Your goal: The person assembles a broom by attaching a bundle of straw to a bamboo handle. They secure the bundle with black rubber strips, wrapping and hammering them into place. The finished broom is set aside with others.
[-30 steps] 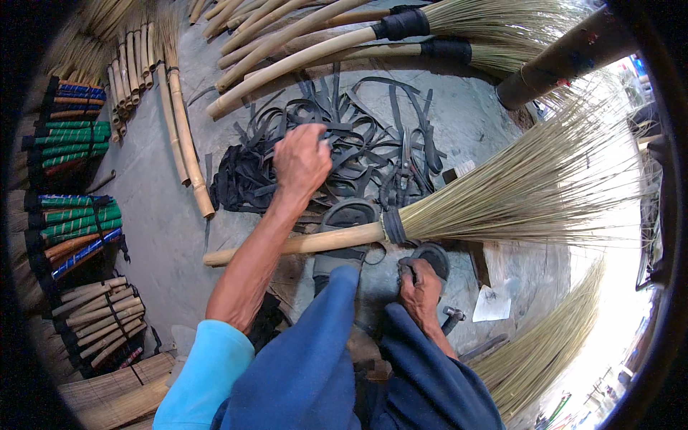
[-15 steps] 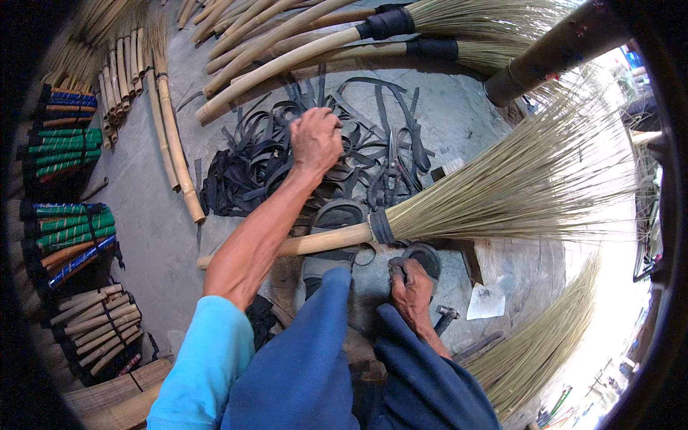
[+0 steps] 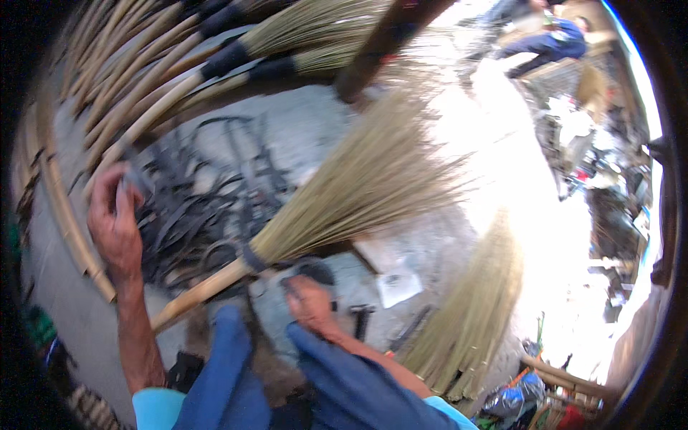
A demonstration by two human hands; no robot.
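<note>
A grass broom (image 3: 358,179) lies at a slant in front of me, its pale wooden handle toward the lower left and a dark band round its neck. To its left spreads a tangled heap of black strips (image 3: 193,208). My left hand (image 3: 118,222) is raised at the left edge of this heap, fingers curled, with a blurred dark strip (image 3: 137,183) at the fingertips. My right hand (image 3: 308,301) is closed low by my right knee, below the broom's neck and beside a dark sandal (image 3: 317,271). What it holds, if anything, is hidden.
Finished brooms (image 3: 165,100) lie in a row at the far left. A dark post (image 3: 373,54) stands behind the broom. Nearby are a hammer (image 3: 361,320), white paper (image 3: 398,288) and a loose grass bundle (image 3: 466,308). Another person's leg (image 3: 552,46) shows at the far right.
The view has swung to the right. My left hand has come off the strip heap toward its left side, a dark strip now at its fingers. My right hand stays by the knee.
</note>
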